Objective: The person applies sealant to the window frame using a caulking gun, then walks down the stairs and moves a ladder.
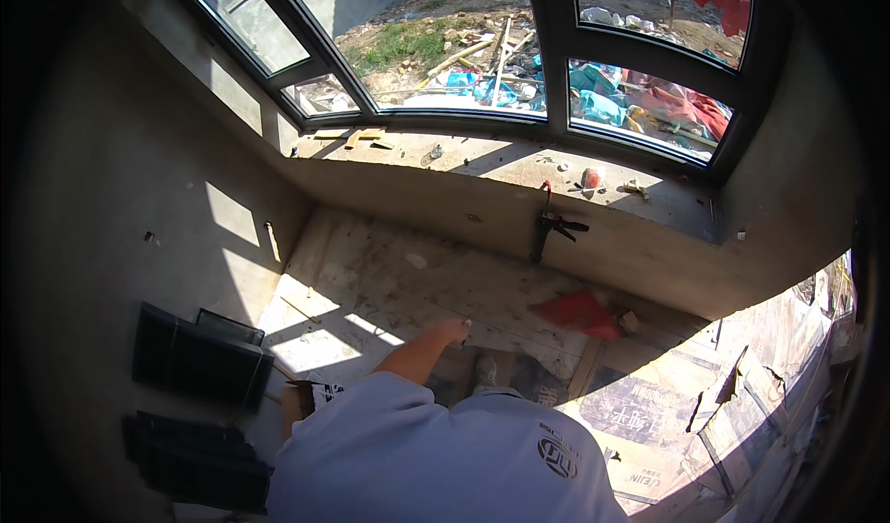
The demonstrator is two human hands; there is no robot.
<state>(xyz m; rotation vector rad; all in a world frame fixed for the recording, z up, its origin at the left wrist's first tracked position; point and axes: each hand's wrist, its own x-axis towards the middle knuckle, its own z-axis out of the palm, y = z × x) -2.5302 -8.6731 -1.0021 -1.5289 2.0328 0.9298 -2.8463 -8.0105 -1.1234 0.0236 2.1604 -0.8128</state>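
Nearest, at six o'clock, the person's pale shirt (436, 458) fills the lower edge, with a shoe (484, 371) just past it at the centre. From the shirt one bare forearm runs up toward one o'clock and ends in the left hand (456, 329); it comes off the left shoulder, so I take it as the left. The fingers look curled down, their tips resting on the near edge of a pale, dusty floor board (389, 277). Whether they grip that edge or only press on it cannot be told. The right hand is not in view.

The board lies straight ahead of the fingertips, reaching toward twelve o'clock; its long axis runs across the view from about nine to three o'clock, so the hand meets it on a long side. The left hand is the only one near it.

At three o'clock from the hand, near it, lies a red cloth (579, 310). At eight o'clock, dark panels (199, 361) lean against the wall. Farther, at one o'clock, a black clamp (552, 231) hangs off the concrete sill (482, 166). Beyond stands the window (547, 50), with rubble outside.
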